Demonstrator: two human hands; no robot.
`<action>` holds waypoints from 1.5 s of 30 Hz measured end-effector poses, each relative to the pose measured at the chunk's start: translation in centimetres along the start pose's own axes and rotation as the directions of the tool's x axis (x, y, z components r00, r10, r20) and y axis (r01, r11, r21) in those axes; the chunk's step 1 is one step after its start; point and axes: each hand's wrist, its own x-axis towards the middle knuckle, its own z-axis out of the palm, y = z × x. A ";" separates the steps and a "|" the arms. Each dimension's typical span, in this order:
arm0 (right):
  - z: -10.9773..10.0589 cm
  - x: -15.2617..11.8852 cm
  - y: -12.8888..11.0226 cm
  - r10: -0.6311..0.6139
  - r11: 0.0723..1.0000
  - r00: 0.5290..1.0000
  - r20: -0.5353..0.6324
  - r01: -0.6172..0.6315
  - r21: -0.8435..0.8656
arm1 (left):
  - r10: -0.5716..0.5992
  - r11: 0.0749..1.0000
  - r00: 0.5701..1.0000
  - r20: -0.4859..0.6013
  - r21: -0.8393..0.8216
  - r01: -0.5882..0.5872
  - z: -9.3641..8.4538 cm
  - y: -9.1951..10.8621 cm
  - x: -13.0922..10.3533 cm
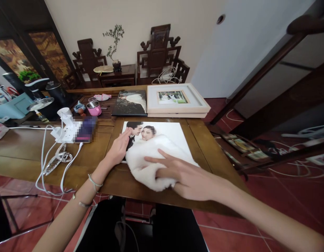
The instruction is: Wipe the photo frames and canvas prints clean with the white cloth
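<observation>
A white photo panel (174, 131) showing two people lies flat on the wooden table (104, 143). Its lower part is covered by a fluffy white cloth (146, 154). At the panel's left edge rests my left hand (120, 145), its fingers stretched out and holding nothing. My right hand (180, 173) presses on the cloth, some fingers spread over it and others partly hidden in its folds.
Behind the panel lie a dark photo panel (130, 103) and a light wooden frame (201, 105). To the left are a power strip (68, 131) with white cables, a hair clip (56, 159), a pink cup (94, 109) and a blue box (17, 105).
</observation>
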 end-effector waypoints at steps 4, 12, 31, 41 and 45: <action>-0.9 -0.6 2.6 0.229 0.971 0.966 -0.124 -0.235 -0.043 | -0.001 0.999 0.999 0.047 0.033 -0.001 0.0 0.6 0.1; -2.0 8.1 7.4 0.344 0.939 0.881 -0.326 -0.329 0.103 | 0.044 0.994 0.998 0.053 0.095 -0.049 0.1 0.2 0.0; -2.1 -1.7 10.3 0.512 0.828 0.752 -0.416 -0.561 0.006 | 0.011 0.996 0.999 0.041 0.088 -0.014 0.1 0.5 0.1; 2.5 -6.1 -1.4 0.171 0.968 0.973 -0.153 -0.195 -0.158 | 0.015 0.995 0.999 0.038 0.096 -0.018 0.1 0.7 0.2; 0.8 -3.9 2.1 0.216 0.956 0.953 -0.212 -0.250 -0.151 | 0.021 0.995 0.998 0.053 0.099 -0.027 -0.1 0.6 0.2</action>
